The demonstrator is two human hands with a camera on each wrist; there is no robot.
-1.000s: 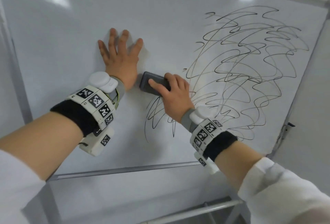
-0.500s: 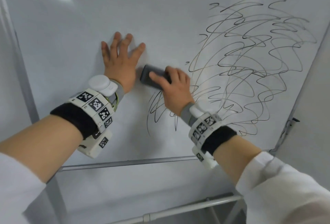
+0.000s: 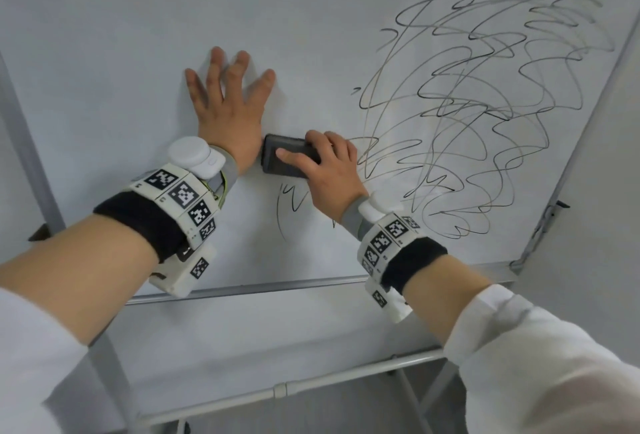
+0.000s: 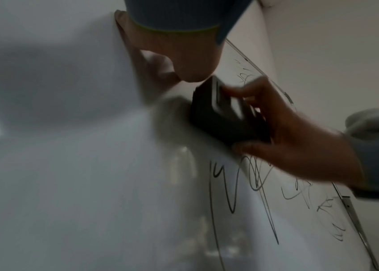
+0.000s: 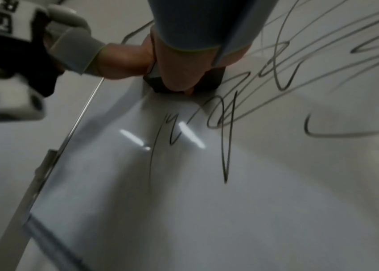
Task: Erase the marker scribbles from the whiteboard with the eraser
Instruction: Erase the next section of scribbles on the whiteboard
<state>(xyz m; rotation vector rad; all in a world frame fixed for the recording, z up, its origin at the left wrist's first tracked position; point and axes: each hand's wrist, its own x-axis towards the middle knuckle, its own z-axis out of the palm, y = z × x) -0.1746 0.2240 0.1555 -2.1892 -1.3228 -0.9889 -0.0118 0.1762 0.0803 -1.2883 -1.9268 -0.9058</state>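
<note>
sleeves: your white sleeves sit nearest the camera, both forearms reaching up to the board.
wrist rigs: a tagged band wraps each wrist, just behind the hands.
right hand: your right hand has its grip closed around the eraser, fingers curled over the top edge, thumb along the lower edge.
eraser: the eraser is a dark flat block, pressed face-on to the board, at the left fringe of the scribbles and just beside the heel of your left hand.
handling: it looks light and stiff in the shell, likely with a soft pad underneath. hold it by the long edges as you do now, so the pad stays flat; a tilt would probably leave streaks.
left hand: your left hand lies flat on the board, fingers spread and straight, holding nothing, bracing it.
board: the whiteboard is glossy and tilted, on a metal stand.
scribbles: the scribbles cover the right half, nearly all unerased; a few short strokes sit below the eraser.
progress: by my reckoning you are at the very start.
</note>
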